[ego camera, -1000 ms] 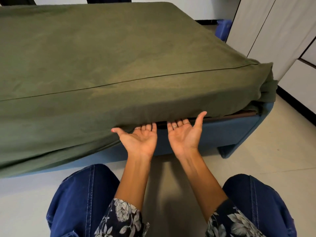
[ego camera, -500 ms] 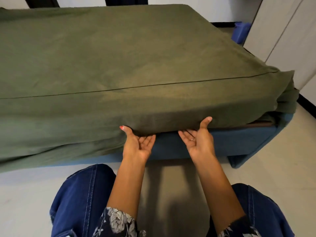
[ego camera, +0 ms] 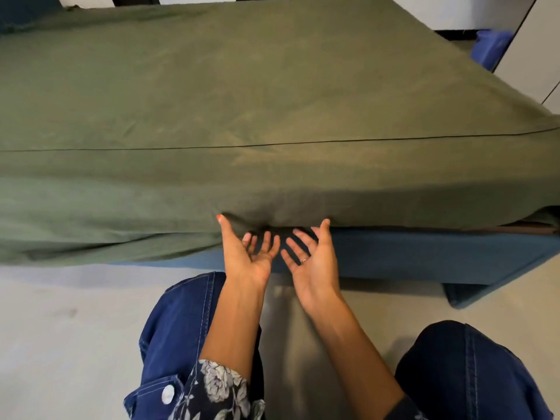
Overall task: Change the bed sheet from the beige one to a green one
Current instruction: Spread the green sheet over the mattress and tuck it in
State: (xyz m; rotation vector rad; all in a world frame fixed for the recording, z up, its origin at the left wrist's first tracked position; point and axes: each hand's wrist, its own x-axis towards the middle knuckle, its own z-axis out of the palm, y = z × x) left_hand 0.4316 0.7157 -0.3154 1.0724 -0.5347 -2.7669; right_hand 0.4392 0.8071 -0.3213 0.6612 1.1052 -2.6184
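My left hand (ego camera: 246, 256) and right hand (ego camera: 315, 262) are turned palms up side by side, close but not touching, fingers spread and loose and gripping nothing, with both thumbs raised against the lower hem of the green sheet (ego camera: 212, 110). The sheet lies spread over the bed ahead of and above my hands, its seam line running across beyond my fingertips, and to the left of my left hand it hangs lower over the side. Just past my fingers and away to the right, the blue bed base (ego camera: 424, 256) shows bare below the sheet's edge.
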